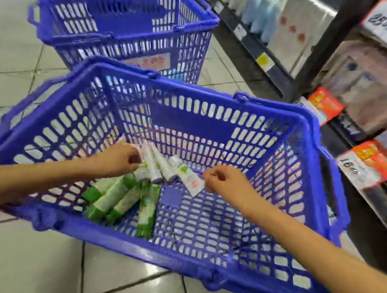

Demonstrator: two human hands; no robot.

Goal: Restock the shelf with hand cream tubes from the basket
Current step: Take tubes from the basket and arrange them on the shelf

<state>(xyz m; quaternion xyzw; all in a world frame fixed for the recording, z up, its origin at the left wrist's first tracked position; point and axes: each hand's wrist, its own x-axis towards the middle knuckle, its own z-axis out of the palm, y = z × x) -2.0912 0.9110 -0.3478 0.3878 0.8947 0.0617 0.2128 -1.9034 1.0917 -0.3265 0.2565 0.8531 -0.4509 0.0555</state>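
Note:
A blue plastic basket [199, 264] sits on the tiled floor in front of me. On its bottom lie several green-and-white hand cream tubes [120, 198] and several white tubes [161, 167]. My left hand [117, 159] reaches into the basket, fingers curled at the top of the white tubes. My right hand [222, 180] pinches the end of a white tube with a pink print [191, 182], which still rests on the basket floor. The image is motion-blurred.
A second blue basket [128, 29] stands farther back on the floor. Dark store shelves [316, 59] run along the right, holding bottles, boxed goods and orange-and-white price tags [367, 164].

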